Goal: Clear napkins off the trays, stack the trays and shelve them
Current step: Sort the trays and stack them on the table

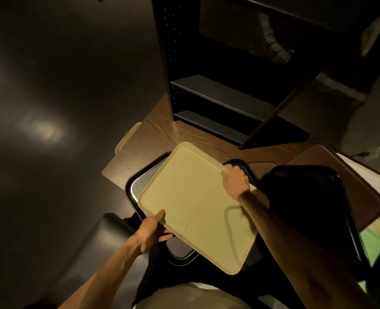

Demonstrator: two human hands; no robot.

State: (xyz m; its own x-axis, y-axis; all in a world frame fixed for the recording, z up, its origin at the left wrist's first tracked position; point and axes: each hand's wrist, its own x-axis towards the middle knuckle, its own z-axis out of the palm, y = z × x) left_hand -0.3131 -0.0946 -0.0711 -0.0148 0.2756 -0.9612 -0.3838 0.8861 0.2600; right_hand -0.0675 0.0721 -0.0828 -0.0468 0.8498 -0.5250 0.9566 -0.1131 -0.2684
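Between the left hand (150, 233) and right hand (235, 182), both apparently gripping, the yellow tray (191, 204) sits tilted.

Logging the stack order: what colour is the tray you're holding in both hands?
Pale yellow tray, plain with faint scuffs; seen in the head view.

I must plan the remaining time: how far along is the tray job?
Done: the yellow tray shows no napkin. In hand: the left hand and right hand hold it over the black tray. Left: the shelf holds no trays.
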